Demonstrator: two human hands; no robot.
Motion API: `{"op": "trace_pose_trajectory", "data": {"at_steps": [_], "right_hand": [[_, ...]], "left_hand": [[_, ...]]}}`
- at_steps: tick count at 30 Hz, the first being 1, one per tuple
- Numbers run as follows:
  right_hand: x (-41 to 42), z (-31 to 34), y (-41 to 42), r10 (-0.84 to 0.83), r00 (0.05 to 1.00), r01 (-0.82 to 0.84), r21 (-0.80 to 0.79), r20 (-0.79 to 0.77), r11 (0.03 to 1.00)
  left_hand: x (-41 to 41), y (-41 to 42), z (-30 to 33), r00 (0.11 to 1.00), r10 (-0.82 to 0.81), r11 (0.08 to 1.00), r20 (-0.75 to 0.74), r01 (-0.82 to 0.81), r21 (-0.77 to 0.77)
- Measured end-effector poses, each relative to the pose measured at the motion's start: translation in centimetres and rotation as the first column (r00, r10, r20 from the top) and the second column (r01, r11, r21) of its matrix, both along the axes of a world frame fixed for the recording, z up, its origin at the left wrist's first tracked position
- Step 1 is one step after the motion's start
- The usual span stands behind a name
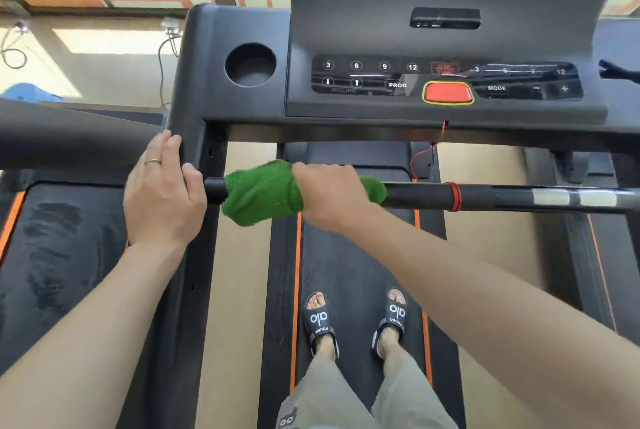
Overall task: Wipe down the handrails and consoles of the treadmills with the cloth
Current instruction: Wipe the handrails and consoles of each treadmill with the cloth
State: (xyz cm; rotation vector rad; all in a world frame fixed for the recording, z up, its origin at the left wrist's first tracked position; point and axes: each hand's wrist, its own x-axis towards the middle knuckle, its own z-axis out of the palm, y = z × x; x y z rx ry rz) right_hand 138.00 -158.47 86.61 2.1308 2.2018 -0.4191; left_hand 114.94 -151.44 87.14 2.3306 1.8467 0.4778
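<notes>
My R hand (329, 193) wraps the green cloth (263, 193) round the front handrail (502, 196) near its L end (below the console (446, 82)), while my L hand (162, 193) grips the upright (188, 137) w/ curled fingers.

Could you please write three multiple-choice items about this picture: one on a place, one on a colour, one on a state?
1. Where is the cloth?
A. in the cup holder
B. wrapped round the crossbar
C. on the belt

2. What colour is the big button on the console?
A. red
B. blue
C. white

3. What does the left hand do?
A. holds the cloth
B. presses a key
C. holds the upright

Answers: 1 B, the right hand grips it round the crossbar; 2 A, red with a yellow rim; 3 C, its fingers lie round the upright.
</notes>
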Motion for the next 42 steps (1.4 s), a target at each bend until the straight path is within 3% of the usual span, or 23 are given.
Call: {"op": "trace_pose_trajectory", "data": {"at_steps": [4,7,8,10,11,13,14,15,16,18,20,22,24,28,32,35,38,42], "right_hand": [[9.0,-1.5,-5.8,-0.032,0.977,-0.023,0.253,0.21,0.967],[9.4,-1.8,-6.5,-0.089,0.966,0.04,0.203,0.242,0.978],[8.9,-1.4,-5.6,-0.128,0.969,0.105,0.116,0.21,0.988],[9.0,0.2,-2.9,-0.146,0.98,0.175,-0.239,0.132,0.955],[9.7,1.0,-1.6,-0.165,0.986,0.165,-0.444,0.04,0.88],[11.2,2.2,0.6,-0.257,0.964,0.116,-0.764,-0.067,0.634],[11.7,2.5,1.1,-0.31,0.946,0.088,-0.841,-0.098,0.533],[11.6,2.7,1.3,-0.324,0.94,0.073,-0.86,-0.11,0.505],[11.5,2.6,1.1,-0.302,0.946,0.071,-0.832,-0.119,0.551],[11.1,2.0,-0.8,-0.203,0.973,0.093,-0.614,-0.112,0.784],[10.3,0.2,-3.8,-0.102,0.995,0.104,-0.144,0.018,0.984],[9.5,-2.1,-6.6,-0.072,0.988,0.043,0.205,0.135,0.978],[9.8,-3.5,-8.0,-0.043,0.989,-0.004,0.321,0.14,0.947],[12.7,-2.0,-8.9,0.061,0.993,-0.028,0.307,-0.098,0.951],[16.6,2.0,-10.4,0.132,0.952,-0.053,0.278,-0.275,0.959],[20.5,4.6,-12.3,-0.015,0.921,0.132,0.277,-0.389,0.952],[24.1,6.2,-13.8,-0.301,0.808,0.46,0.223,-0.506,0.859],[25.7,5.2,-14.2,-0.46,0.767,0.539,0.059,-0.446,0.84]], "left_hand": [[1.2,-0.9,0.7,0.991,-0.017,0.998,-0.133,0.025,0.056],[5.0,-2.7,1.6,0.985,-0.152,0.981,-0.081,0.16,0.105],[6.5,-3.3,1.6,0.973,-0.222,0.967,-0.067,0.228,0.117],[9.4,-4.1,1.6,0.948,-0.315,0.94,-0.045,0.318,0.12],[10.7,-4.5,1.5,0.937,-0.347,0.93,-0.035,0.348,0.115],[13.3,-5.6,1.5,0.919,-0.393,0.914,-0.015,0.393,0.105],[14.6,-6.0,1.7,0.915,-0.404,0.909,-0.014,0.403,0.11],[15.4,-6.3,1.7,0.913,-0.407,0.907,-0.012,0.406,0.112],[16.0,-6.4,1.8,0.912,-0.409,0.906,-0.017,0.409,0.109],[17.2,-6.7,1.6,0.905,-0.424,0.901,-0.036,0.426,0.08],[18.5,-6.9,1.5,0.897,-0.437,0.896,-0.06,0.44,0.051],[19.6,-7.3,1.4,0.897,-0.437,0.897,-0.063,0.44,0.033],[20.6,-7.7,1.4,0.898,-0.436,0.898,-0.062,0.439,0.032],[22.5,-8.8,1.5,0.902,-0.432,0.901,-0.027,0.432,0.022],[25.1,-9.4,2.4,0.919,-0.371,0.928,0.132,0.371,0.022],[26.6,-9.5,3.5,0.911,-0.332,0.941,0.245,0.336,0.028],[28.1,-10.2,3.6,0.914,-0.329,0.941,0.238,0.338,0.002],[29.1,-11.8,2.0,0.862,-0.486,0.853,0.146,0.504,-0.135]]}}
